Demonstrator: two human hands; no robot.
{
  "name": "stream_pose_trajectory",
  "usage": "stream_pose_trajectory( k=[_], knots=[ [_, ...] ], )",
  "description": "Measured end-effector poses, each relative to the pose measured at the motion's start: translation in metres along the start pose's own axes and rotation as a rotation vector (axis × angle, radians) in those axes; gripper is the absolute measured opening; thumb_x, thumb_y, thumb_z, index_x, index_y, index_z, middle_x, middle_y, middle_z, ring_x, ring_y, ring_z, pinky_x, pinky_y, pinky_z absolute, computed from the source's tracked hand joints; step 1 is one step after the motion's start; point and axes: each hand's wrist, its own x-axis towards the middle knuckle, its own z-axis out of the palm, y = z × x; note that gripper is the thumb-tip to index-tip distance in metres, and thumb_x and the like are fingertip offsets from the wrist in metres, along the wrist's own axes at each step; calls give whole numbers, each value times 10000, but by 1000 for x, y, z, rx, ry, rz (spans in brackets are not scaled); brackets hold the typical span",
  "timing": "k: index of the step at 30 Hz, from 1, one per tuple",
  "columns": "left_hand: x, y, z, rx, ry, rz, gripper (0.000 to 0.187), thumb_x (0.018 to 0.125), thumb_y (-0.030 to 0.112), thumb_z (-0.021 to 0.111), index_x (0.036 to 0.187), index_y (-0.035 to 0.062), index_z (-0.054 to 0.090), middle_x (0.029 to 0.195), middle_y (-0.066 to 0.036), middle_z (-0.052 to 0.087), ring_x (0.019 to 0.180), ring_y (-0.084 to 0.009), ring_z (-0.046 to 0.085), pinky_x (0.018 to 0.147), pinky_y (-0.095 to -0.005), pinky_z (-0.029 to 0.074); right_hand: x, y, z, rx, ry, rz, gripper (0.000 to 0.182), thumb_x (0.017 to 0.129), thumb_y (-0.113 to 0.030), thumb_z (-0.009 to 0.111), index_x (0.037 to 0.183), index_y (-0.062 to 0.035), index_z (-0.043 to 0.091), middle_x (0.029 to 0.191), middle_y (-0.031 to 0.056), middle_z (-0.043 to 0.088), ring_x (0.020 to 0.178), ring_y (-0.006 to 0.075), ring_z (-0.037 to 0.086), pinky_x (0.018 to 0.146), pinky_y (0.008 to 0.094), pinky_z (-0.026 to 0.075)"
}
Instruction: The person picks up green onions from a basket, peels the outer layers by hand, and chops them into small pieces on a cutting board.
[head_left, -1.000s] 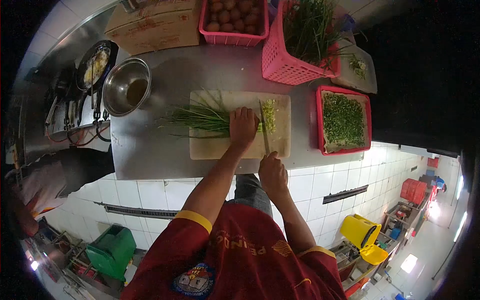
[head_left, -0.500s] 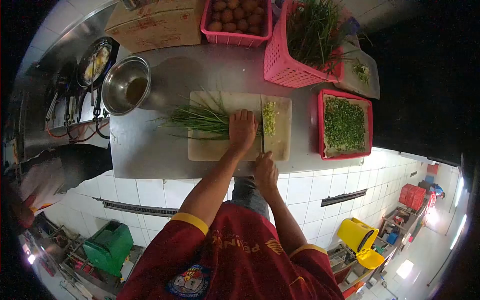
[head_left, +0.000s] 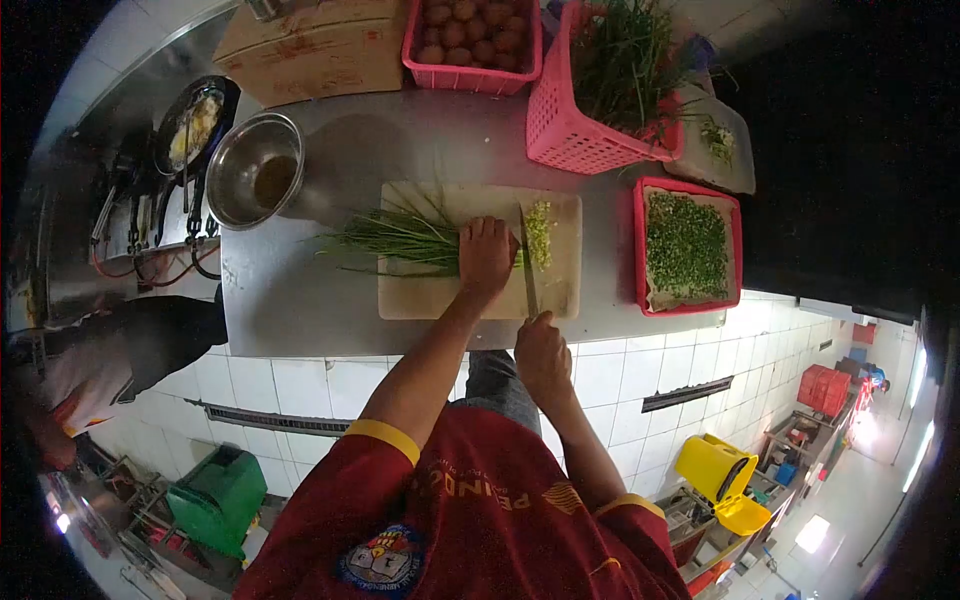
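My left hand point(head_left: 487, 262) presses a bunch of long green stalks point(head_left: 410, 238) onto the pale cutting board point(head_left: 420, 300), its fingers closed over the stalk ends. My right hand point(head_left: 543, 355), at the board's near edge, is wrapped round the handle of a knife point(head_left: 529, 270). The blade points away from me, just right of my left hand. Small chopped pale-green pieces point(head_left: 539, 235) lie along the right side of the blade.
Left stands a steel bowl point(head_left: 225, 180). Behind are a cardboard box point(head_left: 310, 50), a pink crate of round brown items point(head_left: 470, 77) and a pink basket of greens point(head_left: 565, 130). A red tray of chopped greens point(head_left: 690, 245) is right. Another person point(head_left: 90, 365) stands left.
My right hand has moved slightly right and toward me, and the knife is now tilted, its handle further right. My left hand stays nearly in place on the stalks.
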Motion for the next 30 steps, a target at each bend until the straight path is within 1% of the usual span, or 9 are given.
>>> stream_pose_trajectory(
  k=[3, 6, 10, 13, 16, 21, 23, 26, 30],
  knots=[
    [1, 2, -9, -53, -127, -29, 227, 868, 207, 591, 1005, 29, 556, 1002, -131, 542, 996, -290, 512, 885, -446, 369, 7, 7, 35, 82, 24, 77, 270, 948, -210, 478, 1056, 30, 419, 768, 252, 660, 710, 392, 684, 580, 459, 574],
    [2, 2, -1, -10, 81, 9, 138, 864, 181, 585, 894, 50, 556, 897, -104, 543, 941, -279, 528, 836, -421, 391, 37, 13, 56, 235, 170, -47, 239, 963, -190, 458, 994, 44, 421, 758, 328, 627, 710, 483, 642, 587, 528, 538],
    [2, 3, -6, -28, 47, 6, 137, 870, 184, 571, 894, 50, 557, 905, -108, 543, 958, -279, 522, 855, -427, 388, 54, 4, 40, 206, 179, -38, 225, 946, -184, 494, 949, 35, 442, 771, 318, 628, 729, 440, 658, 541, 478, 539],
    [0, 3, -7, -13, -10, -6, 168, 883, 191, 559, 940, 33, 556, 952, -128, 543, 992, -296, 514, 887, -447, 375, 39, 6, 16, -27, 328, -208, 196, 941, -176, 472, 933, 19, 451, 725, 233, 658, 656, 394, 674, 549, 458, 557],
    [0, 2, -7, -54, -68, -14, 231, 904, 198, 550, 1028, 4, 555, 1024, -166, 540, 1048, -328, 502, 929, -478, 354, 17, 1, 7, 68, 203, -117, 221, 957, -199, 464, 912, 18, 462, 709, 225, 659, 640, 387, 677, 551, 455, 566],
    [-2, 0, -3, -48, -44, 5, 233, 899, 190, 561, 1035, 0, 562, 1028, -176, 537, 1063, -338, 494, 941, -475, 354, 19, 8, 48, 52, -14, 97, 403, 949, -208, 475, 1187, 106, 391, 728, 205, 664, 704, 386, 681, 640, 425, 578],
    [0, -1, -1, -46, 31, 16, 205, 884, 191, 568, 989, 15, 560, 979, -140, 541, 1008, -306, 508, 899, -443, 380, 50, 29, 97, -31, 426, -217, 264, 947, -193, 479, 1026, 57, 452, 754, 268, 648, 735, 436, 664, 613, 496, 548],
    [-2, -1, -3, -89, 25, 7, 227, 894, 194, 564, 1010, -1, 562, 1008, -165, 547, 1034, -326, 501, 924, -472, 365, 71, 23, 85, -22, 520, -319, 210, 935, -184, 498, 931, 26, 488, 778, 300, 640, 755, 459, 652, 607, 529, 528],
    [-3, -1, -1, -127, 2, -13, 236, 894, 190, 566, 1022, -9, 566, 1020, -183, 551, 1031, -346, 500, 942, -504, 350, 66, 11, 42, -37, 226, -135, 347, 908, -157, 515, 1156, 85, 508, 910, 211, 636, 687, 285, 654, 566, 402, 549]
  ],
)
